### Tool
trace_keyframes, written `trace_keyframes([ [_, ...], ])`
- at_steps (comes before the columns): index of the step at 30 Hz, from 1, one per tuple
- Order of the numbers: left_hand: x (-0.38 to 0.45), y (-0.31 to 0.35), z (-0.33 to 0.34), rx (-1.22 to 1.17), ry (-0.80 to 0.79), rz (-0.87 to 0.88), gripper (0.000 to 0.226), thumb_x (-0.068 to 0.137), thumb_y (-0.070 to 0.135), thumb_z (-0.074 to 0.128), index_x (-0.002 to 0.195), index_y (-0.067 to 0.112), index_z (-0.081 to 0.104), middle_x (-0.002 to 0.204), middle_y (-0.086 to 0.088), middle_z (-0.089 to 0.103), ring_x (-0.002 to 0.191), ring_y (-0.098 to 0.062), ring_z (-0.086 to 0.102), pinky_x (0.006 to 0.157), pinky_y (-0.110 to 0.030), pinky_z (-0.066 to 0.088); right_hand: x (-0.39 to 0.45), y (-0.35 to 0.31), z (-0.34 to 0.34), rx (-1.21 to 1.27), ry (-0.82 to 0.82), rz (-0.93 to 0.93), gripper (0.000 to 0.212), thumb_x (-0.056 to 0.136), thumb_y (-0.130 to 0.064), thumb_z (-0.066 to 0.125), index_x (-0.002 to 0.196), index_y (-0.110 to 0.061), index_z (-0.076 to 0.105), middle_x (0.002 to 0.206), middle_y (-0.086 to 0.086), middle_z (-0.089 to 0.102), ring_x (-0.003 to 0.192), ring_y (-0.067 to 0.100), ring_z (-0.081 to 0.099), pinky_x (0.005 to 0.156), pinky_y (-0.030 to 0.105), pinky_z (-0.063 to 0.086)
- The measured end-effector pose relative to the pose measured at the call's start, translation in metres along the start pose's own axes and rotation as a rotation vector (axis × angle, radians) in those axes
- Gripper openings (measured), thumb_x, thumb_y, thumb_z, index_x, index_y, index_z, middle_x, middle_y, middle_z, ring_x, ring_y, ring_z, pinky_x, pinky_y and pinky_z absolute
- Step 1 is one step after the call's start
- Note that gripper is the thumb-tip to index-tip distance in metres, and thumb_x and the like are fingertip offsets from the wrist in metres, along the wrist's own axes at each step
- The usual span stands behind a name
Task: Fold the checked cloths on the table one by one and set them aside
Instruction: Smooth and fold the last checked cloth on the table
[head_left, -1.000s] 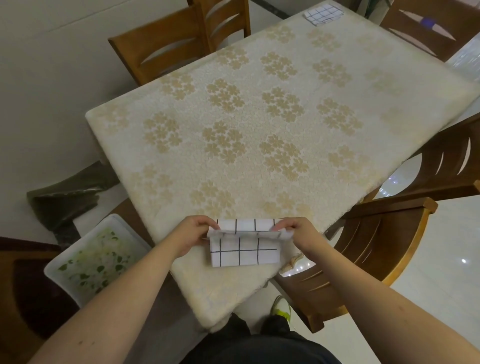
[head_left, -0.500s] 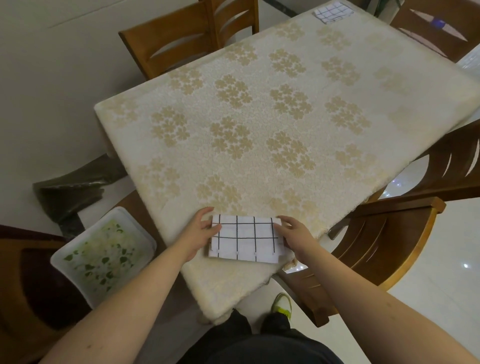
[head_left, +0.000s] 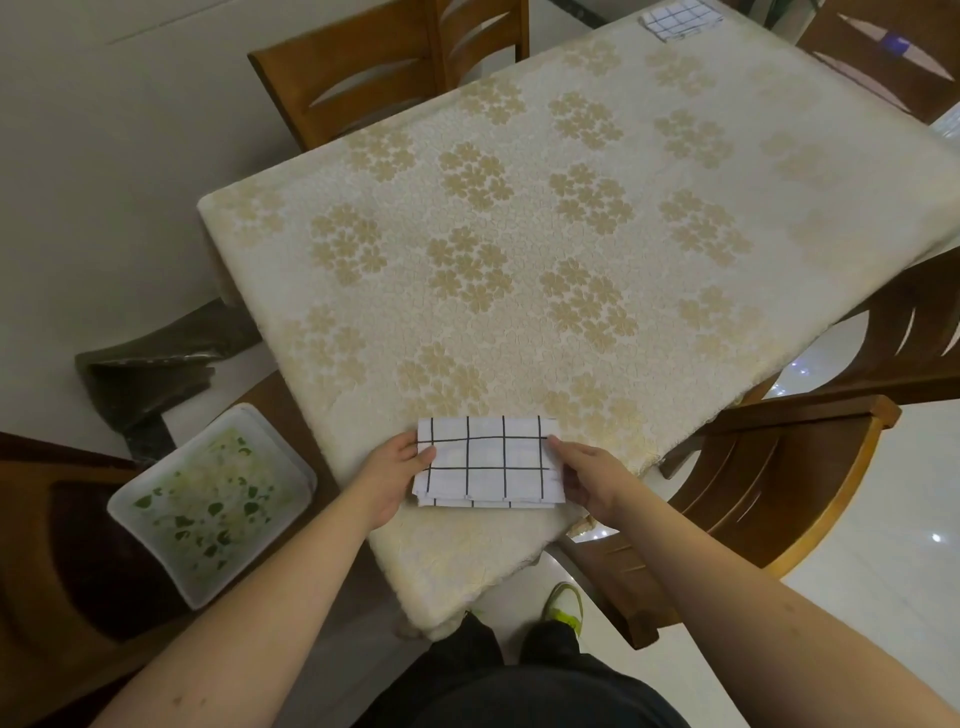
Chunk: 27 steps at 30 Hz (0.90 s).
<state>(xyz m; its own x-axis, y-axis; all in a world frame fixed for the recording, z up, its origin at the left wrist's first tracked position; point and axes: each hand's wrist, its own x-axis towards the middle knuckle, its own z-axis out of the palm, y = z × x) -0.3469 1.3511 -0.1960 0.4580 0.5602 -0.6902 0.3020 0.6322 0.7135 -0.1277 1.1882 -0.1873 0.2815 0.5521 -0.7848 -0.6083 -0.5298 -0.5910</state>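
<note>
A white cloth with black checks (head_left: 488, 460) lies folded into a small rectangle near the table's front corner, its layers showing along the near edge. My left hand (head_left: 395, 467) pinches its left edge with the thumb on top. My right hand (head_left: 587, 475) holds its right edge, one finger stretched along the side. A second checked cloth (head_left: 678, 18), folded, lies at the table's far end.
The table (head_left: 571, 234) wears a cream cover with gold flowers. Wooden chairs stand at the far left (head_left: 389, 67), at the right (head_left: 779, 467) and at the far right (head_left: 883, 57). A white cushion with green leaves (head_left: 208, 499) sits on a seat at the left.
The raised top flap came down and the cloth now lies as a flat folded rectangle. Both hands slid from its top corners to its left and right edges.
</note>
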Motion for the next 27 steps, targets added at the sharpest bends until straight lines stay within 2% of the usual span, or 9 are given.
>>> trace_keyframes([
  [3,-0.003,0.001,0.004,-0.047,-0.044,-0.028,0.028,0.096,0.012,0.053,0.124,0.01,0.057,0.114,-0.007,0.068,0.103,-0.018,0.065,0.086,-0.03,0.052,0.002,0.003,0.001,-0.15,0.04,-0.032,0.03,0.092,-0.027,0.064,0.107,-0.002,0.069,0.103,0.015,0.073,0.092,0.026,0.068,0.084,0.038,0.056],
  [5,-0.004,-0.001,0.004,-0.045,-0.087,-0.083,0.025,0.098,0.019,0.051,0.121,0.011,0.059,0.117,-0.009,0.068,0.106,-0.021,0.065,0.089,-0.033,0.051,0.003,0.003,0.001,-0.19,0.093,-0.101,0.024,0.091,-0.022,0.066,0.104,-0.003,0.07,0.099,0.014,0.073,0.089,0.026,0.068,0.077,0.034,0.058],
  [8,-0.007,-0.004,0.001,0.124,-0.133,-0.145,0.026,0.097,0.023,0.055,0.122,0.017,0.058,0.116,-0.005,0.069,0.106,-0.021,0.066,0.09,-0.038,0.053,0.001,0.002,-0.001,-0.245,0.104,-0.174,0.017,0.089,-0.016,0.068,0.102,-0.005,0.07,0.097,0.012,0.074,0.086,0.023,0.071,0.068,0.027,0.057],
  [11,-0.01,-0.008,0.001,0.312,-0.147,-0.131,0.028,0.093,0.02,0.061,0.121,0.023,0.058,0.114,-0.002,0.069,0.102,-0.02,0.067,0.082,-0.036,0.057,-0.002,0.001,-0.005,-0.287,0.093,-0.185,0.018,0.086,-0.009,0.07,0.104,-0.007,0.068,0.094,0.007,0.073,0.08,0.016,0.07,0.059,0.019,0.053],
  [15,-0.012,-0.013,0.003,0.238,-0.038,-0.103,0.023,0.09,0.007,0.064,0.112,0.013,0.059,0.111,-0.01,0.069,0.097,-0.022,0.068,0.079,-0.036,0.057,-0.003,0.004,-0.009,-0.305,0.068,-0.17,0.029,0.082,-0.003,0.072,0.109,-0.008,0.065,0.1,0.008,0.073,0.089,0.022,0.07,0.069,0.027,0.058],
  [18,-0.017,-0.011,0.007,0.261,-0.031,-0.062,0.026,0.088,0.004,0.066,0.111,0.013,0.059,0.107,-0.009,0.07,0.095,-0.021,0.068,0.08,-0.036,0.057,-0.004,0.005,-0.012,-0.307,0.033,-0.156,0.034,0.081,-0.001,0.071,0.114,-0.009,0.064,0.105,0.01,0.072,0.096,0.025,0.069,0.082,0.037,0.058],
  [21,-0.026,-0.006,0.011,0.244,-0.037,-0.035,0.029,0.087,0.003,0.067,0.11,0.018,0.059,0.106,-0.005,0.07,0.096,-0.021,0.068,0.08,-0.037,0.057,-0.007,0.002,-0.017,-0.3,0.016,-0.167,0.023,0.088,-0.011,0.067,0.11,-0.013,0.066,0.105,0.009,0.072,0.096,0.025,0.069,0.087,0.043,0.057],
  [24,-0.033,-0.001,0.017,0.189,-0.012,-0.007,0.024,0.089,0.01,0.065,0.111,0.019,0.059,0.108,-0.005,0.07,0.095,-0.021,0.069,0.072,-0.033,0.058,-0.013,-0.002,-0.02,-0.331,0.02,-0.228,0.014,0.092,-0.017,0.062,0.104,-0.015,0.068,0.102,0.006,0.073,0.095,0.024,0.07,0.087,0.046,0.056],
  [27,-0.045,0.003,0.028,0.142,0.086,0.012,0.016,0.098,0.024,0.054,0.108,0.016,0.063,0.103,-0.006,0.07,0.091,-0.022,0.069,0.071,-0.032,0.057,-0.022,-0.008,-0.024,-0.352,0.025,-0.282,0.012,0.091,-0.014,0.062,0.102,-0.013,0.069,0.1,0.006,0.073,0.094,0.025,0.069,0.087,0.047,0.056],
])
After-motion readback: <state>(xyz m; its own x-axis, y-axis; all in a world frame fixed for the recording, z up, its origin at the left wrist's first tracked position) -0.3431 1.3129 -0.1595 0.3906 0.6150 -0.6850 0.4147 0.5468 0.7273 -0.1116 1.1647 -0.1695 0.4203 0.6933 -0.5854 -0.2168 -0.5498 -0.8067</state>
